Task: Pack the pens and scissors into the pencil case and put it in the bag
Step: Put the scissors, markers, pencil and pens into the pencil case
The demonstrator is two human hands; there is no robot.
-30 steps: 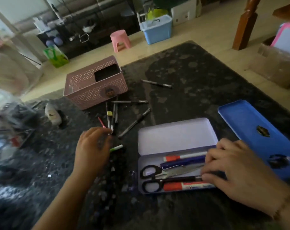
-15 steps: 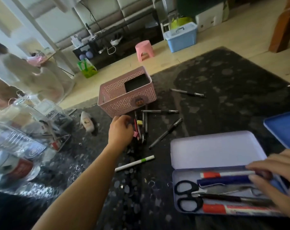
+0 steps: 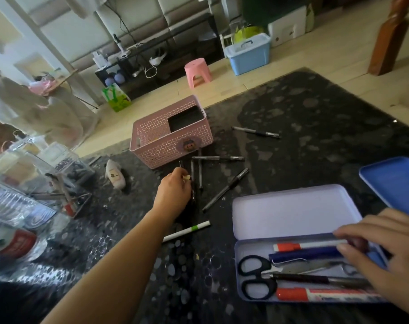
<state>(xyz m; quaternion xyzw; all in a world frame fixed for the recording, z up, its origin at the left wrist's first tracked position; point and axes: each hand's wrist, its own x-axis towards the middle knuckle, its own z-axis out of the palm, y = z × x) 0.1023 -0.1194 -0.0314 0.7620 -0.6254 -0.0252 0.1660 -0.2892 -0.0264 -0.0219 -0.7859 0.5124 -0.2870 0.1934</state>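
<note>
On the glossy, speckled dark bench (image 3: 315, 118), the left hand (image 3: 173, 195) curls its fingers around thin pens (image 3: 200, 170) mid-bench. The right hand (image 3: 385, 260), fingers relaxed, rests in the open lilac tin pencil case (image 3: 292, 213) holding black-handled scissors (image 3: 257, 275), near the front right corner.

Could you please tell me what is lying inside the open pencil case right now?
Inside the pencil case lie black-handled scissors, two red-and-white markers, a blue pen and a dark pen. The right hand covers their right ends.
</note>
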